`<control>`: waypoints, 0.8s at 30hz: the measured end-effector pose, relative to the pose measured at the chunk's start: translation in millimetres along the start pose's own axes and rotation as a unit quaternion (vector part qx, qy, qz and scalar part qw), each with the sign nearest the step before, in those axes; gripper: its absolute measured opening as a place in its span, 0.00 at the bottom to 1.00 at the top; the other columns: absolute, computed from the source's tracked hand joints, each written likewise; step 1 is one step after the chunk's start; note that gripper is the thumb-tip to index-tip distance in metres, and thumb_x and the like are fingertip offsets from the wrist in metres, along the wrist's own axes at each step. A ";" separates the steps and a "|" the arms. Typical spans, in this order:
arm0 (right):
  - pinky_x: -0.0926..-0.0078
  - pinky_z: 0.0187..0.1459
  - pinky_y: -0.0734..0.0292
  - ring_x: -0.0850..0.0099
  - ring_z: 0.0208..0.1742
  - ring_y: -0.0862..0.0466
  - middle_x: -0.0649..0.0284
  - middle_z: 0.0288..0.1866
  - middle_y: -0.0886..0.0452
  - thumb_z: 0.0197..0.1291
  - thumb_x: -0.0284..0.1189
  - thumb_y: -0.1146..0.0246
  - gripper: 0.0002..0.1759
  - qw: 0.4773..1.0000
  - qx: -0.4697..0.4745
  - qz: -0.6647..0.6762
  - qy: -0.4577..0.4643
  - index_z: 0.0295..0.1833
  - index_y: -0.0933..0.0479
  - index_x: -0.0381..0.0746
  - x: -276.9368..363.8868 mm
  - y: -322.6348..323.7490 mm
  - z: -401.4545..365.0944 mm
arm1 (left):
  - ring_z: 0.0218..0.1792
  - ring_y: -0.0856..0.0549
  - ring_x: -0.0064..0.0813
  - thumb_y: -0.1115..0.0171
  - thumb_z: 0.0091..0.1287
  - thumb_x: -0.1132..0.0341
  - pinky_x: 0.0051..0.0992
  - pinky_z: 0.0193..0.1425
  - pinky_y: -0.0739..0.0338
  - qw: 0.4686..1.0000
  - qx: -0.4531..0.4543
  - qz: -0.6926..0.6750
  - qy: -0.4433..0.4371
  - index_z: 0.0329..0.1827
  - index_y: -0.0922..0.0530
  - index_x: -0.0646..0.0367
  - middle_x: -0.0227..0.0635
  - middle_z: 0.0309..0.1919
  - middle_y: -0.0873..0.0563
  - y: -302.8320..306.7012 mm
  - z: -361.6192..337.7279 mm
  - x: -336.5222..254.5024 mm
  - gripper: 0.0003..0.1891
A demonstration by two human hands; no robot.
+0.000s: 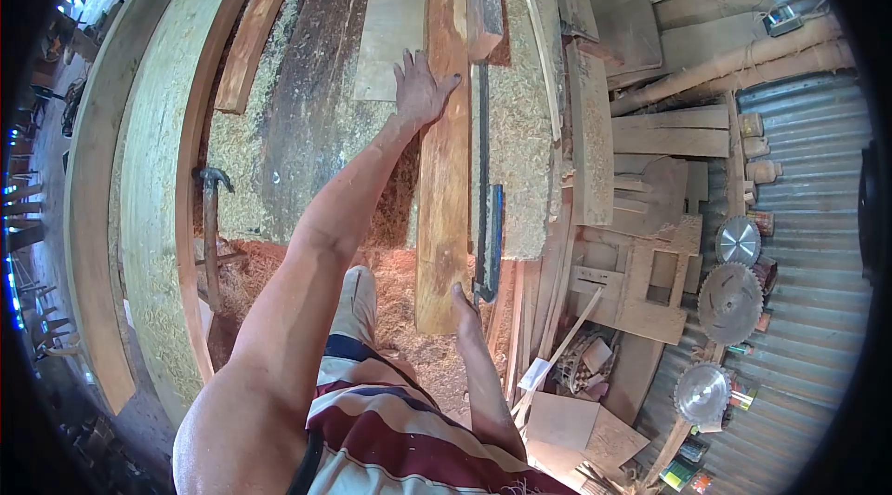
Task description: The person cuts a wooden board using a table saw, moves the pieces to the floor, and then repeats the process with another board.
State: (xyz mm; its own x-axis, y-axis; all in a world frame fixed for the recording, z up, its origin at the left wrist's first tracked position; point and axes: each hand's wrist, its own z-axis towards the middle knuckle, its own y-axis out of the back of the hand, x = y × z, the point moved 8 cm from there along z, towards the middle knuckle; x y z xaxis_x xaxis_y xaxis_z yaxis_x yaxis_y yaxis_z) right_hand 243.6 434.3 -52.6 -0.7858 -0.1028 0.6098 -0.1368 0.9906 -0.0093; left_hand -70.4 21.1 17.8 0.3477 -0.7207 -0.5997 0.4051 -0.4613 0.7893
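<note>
The left hand (426,103) lies open across the board (442,207), fingers spread past its left edge; the right hand (467,320) is at the near end, thumb at the right edge, fingers hidden, so its grip cannot be told. The board lies lengthwise on the bench (311,132), near end overhanging, beside a blue-handled tool (497,225). The step in hand appears to be steadying or positioning the board; a next move would call for even, two-handed control.
</note>
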 end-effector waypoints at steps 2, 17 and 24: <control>0.64 0.75 0.29 0.63 0.71 0.20 0.51 0.69 0.15 0.70 0.59 0.27 0.44 1.000 -0.008 -0.006 -0.019 0.71 0.19 0.29 1.1 -0.7 8.4 | 0.85 0.44 0.73 0.45 0.78 0.30 0.66 0.87 0.51 1.000 -0.002 0.000 0.000 0.81 0.42 0.82 0.73 0.80 0.35 -1.0 10.4 3.9 0.54; 0.60 0.84 0.40 0.57 0.85 0.32 0.41 0.84 0.31 0.65 0.66 0.29 0.60 0.999 0.017 -0.028 -0.014 0.82 0.33 0.25 48.7 -36.4 27.8 | 0.90 0.49 0.61 0.23 0.55 0.28 0.52 0.93 0.53 0.934 0.272 0.034 -0.227 0.90 0.51 0.69 0.60 0.90 0.48 113.4 -323.9 -82.1 0.73; 0.57 0.85 0.41 0.55 0.88 0.37 0.44 0.89 0.39 0.66 0.68 0.31 0.62 0.995 0.076 -0.042 0.038 0.88 0.40 0.33 75.8 -56.5 44.5 | 0.90 0.45 0.52 0.22 0.50 0.30 0.48 0.94 0.52 0.945 0.231 0.019 -0.230 0.89 0.48 0.70 0.56 0.90 0.46 81.7 -343.1 -59.2 0.73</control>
State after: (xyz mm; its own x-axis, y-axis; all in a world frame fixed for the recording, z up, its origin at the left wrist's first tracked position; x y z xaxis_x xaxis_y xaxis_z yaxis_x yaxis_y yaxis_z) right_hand 164.9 366.5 -41.2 -0.7198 -0.1724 0.6724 -0.2949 0.9529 -0.0714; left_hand 232.2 203.7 72.7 -0.0933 -0.8409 -0.5331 -0.0504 -0.5308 0.8460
